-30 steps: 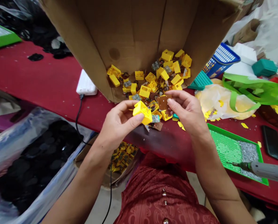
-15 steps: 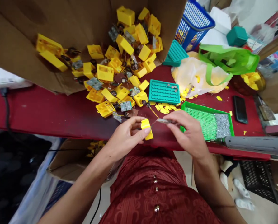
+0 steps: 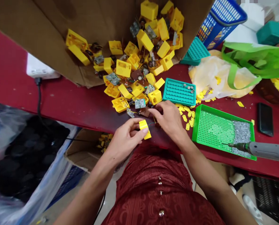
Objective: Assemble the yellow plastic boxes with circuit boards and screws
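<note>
My left hand (image 3: 127, 137) is closed on a small yellow plastic case (image 3: 145, 128), pinched between thumb and fingers above the table's front edge. Thin wires (image 3: 153, 122) run from the case towards my right hand (image 3: 169, 120). The fingers of that hand are curled together at the near edge of the heap, and what they hold is hidden behind them. Close by lie a grey circuit board (image 3: 140, 103) and a brown board (image 3: 144, 112). Behind these is a heap of yellow cases (image 3: 123, 68) mixed with boards, dark round parts and wires.
A cardboard box (image 3: 94, 18) lies open around the heap. A teal ridged tray (image 3: 179, 92) holds several small discs. Rightwards are loose yellow tabs (image 3: 188, 126), a green perforated tray (image 3: 196, 125) with screws, an electric screwdriver (image 3: 268, 150) over it, and a phone (image 3: 265, 119).
My right hand has moved left and away from me to the heap, and the grey part it held no longer shows. My left hand keeps the yellow case. The view has shifted.
</note>
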